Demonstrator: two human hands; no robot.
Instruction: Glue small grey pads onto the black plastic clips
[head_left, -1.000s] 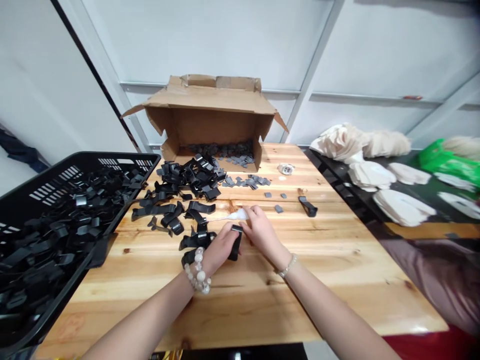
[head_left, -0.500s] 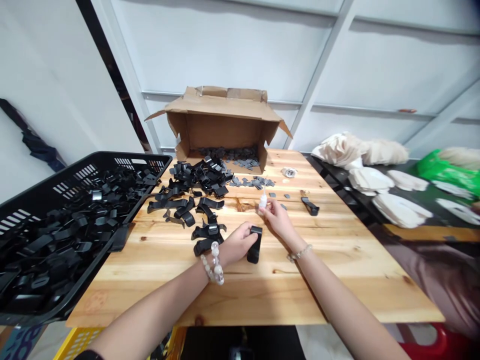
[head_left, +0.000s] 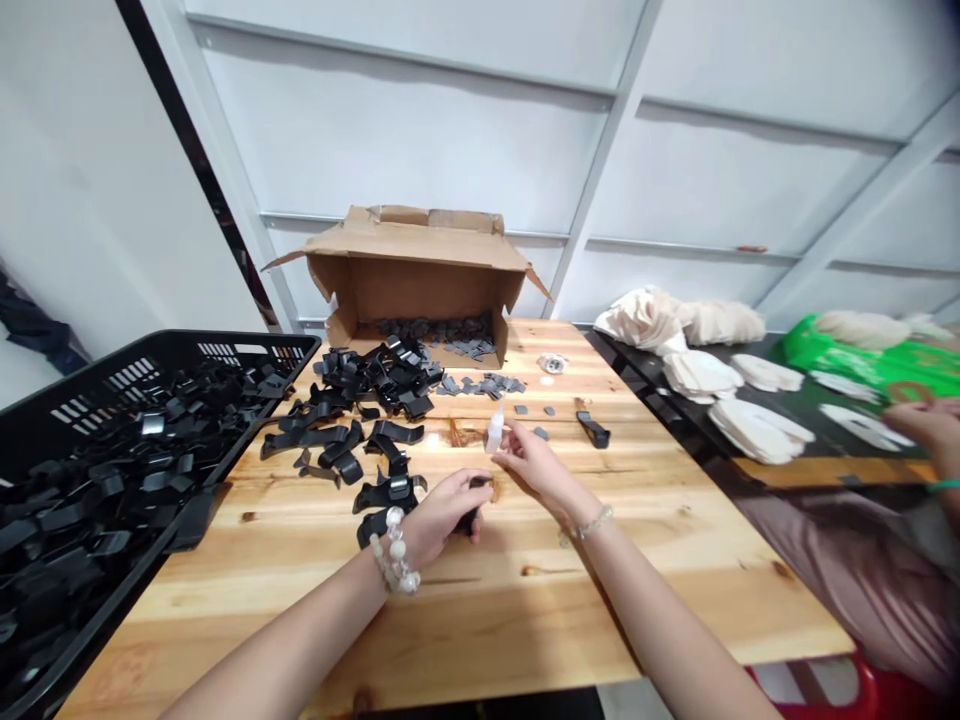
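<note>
wooden table (head_left: 450, 640) | left hand (head_left: 441, 512) gripping, seemingly, a black clip (head_left: 466, 521) | right hand (head_left: 534, 466) pinching white bottle (head_left: 494, 431)

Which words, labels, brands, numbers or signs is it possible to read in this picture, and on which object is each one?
There is no readable text.
White bottle in the right hand: no lettering can be made out.
Cardboard box: no print can be read.
Small round object beyond the right hand: too small and blurred to tell any marking.
</note>
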